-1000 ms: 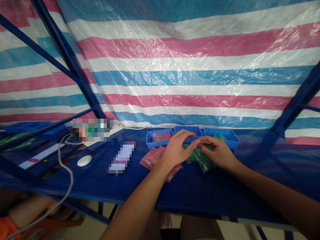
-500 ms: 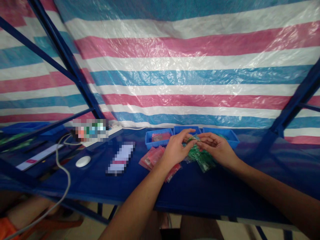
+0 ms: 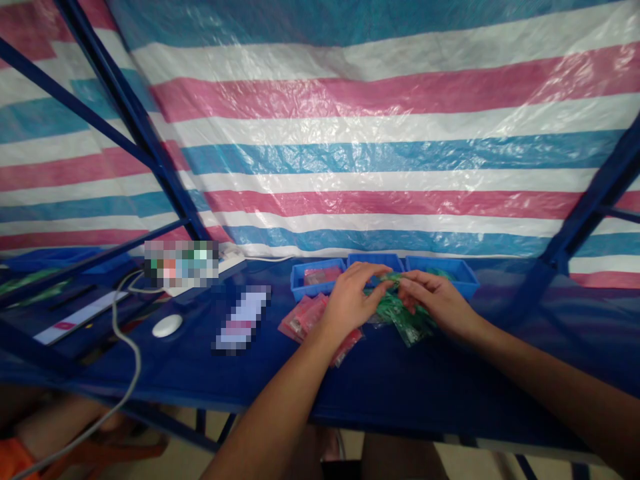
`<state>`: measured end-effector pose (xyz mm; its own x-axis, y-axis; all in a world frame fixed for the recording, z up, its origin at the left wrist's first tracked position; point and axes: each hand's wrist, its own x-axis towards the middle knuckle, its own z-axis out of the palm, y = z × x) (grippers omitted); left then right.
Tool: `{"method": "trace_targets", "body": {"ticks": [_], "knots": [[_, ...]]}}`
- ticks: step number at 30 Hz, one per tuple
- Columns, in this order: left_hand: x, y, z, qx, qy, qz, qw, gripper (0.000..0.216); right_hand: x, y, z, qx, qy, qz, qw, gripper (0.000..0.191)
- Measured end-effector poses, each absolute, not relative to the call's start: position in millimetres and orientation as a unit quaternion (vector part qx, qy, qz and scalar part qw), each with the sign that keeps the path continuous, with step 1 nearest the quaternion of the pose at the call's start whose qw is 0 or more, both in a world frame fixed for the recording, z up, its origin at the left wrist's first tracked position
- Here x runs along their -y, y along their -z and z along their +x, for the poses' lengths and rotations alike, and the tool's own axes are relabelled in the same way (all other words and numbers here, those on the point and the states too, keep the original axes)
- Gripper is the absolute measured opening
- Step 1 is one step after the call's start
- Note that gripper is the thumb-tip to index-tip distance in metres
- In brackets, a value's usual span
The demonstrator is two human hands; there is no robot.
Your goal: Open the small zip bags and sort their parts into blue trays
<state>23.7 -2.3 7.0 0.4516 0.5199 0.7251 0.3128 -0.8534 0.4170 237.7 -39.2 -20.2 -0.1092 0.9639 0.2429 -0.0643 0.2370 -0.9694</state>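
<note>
My left hand (image 3: 356,297) and my right hand (image 3: 434,297) meet above a pile of green plastic bags (image 3: 407,320). Pinched between the fingertips of both is a small green plastic bag (image 3: 393,277); its contents are too small to make out. Flat red plastic bags (image 3: 306,313) lie fanned on the table beside my left wrist, partly under my forearm. Just behind the hands stand a left blue tray (image 3: 299,288) with red bags in it, a middle blue tray (image 3: 370,259) mostly hidden by my left hand, and a right blue tray (image 3: 467,280) with green bags.
The blue table (image 3: 380,393) holds a pixelated phone-like object (image 3: 243,320), a white oval object (image 3: 167,325) and a white power strip (image 3: 233,261). A pale cable (image 3: 137,360) hangs over the left edge. Blue metal posts (image 3: 575,223) flank a striped sheet (image 3: 375,153). Another person's arm (image 3: 60,427) shows lower left.
My right hand's fingers have closed in and turned downward near the bag. The fingers of my left hand have shifted slightly. The piles and trays stay in place.
</note>
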Motion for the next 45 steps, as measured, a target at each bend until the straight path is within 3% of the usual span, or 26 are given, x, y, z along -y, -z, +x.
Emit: {"method": "trace_targets", "body": {"ticks": [4,8,13,17,23,27,31,34,37,40,45], "knots": [[6.0,-5.7,24.8,-0.259,-0.46,0.838,0.14,0.039,38.7,20.1,239.3,0.578,-0.461,-0.414,0.532,0.037],[7.7,-6.2,24.8,-0.21,-0.448,0.863,0.101,0.05,35.2,21.4,241.4,0.524,-0.531,-0.384,0.544,0.041],[4.0,-6.9,24.1,-0.167,-0.434,0.882,0.076,0.034,37.5,18.6,239.0,0.461,-0.601,-0.366,0.541,0.04],[4.5,-7.4,23.2,-0.185,-0.447,0.871,0.088,0.021,41.7,16.5,236.6,0.479,-0.567,-0.395,0.541,0.034],[7.8,-6.4,23.6,-0.265,-0.452,0.843,0.124,0.036,37.0,21.4,242.4,0.574,-0.443,-0.393,0.566,0.039],[8.3,-5.9,23.7,-0.28,-0.425,0.847,0.155,0.047,35.8,23.2,241.6,0.572,-0.476,-0.377,0.552,0.048],[9.0,-6.8,23.7,-0.223,-0.435,0.864,0.119,0.048,37.0,22.2,238.6,0.509,-0.511,-0.372,0.585,0.064],[7.5,-6.5,24.1,-0.198,-0.433,0.875,0.089,0.049,34.7,23.1,239.9,0.47,-0.542,-0.37,0.59,0.053],[4.8,-5.7,24.3,-0.189,-0.436,0.878,0.063,0.031,33.0,22.6,242.2,0.455,-0.564,-0.372,0.58,0.038],[3.3,-6.1,24.0,-0.196,-0.455,0.866,0.061,0.02,35.5,18.8,242.6,0.451,-0.59,-0.376,0.553,0.038],[5.3,-9.6,23.9,-0.244,-0.456,0.847,0.123,0.02,38.9,17.3,242.6,0.506,-0.559,-0.401,0.52,0.037]]}}
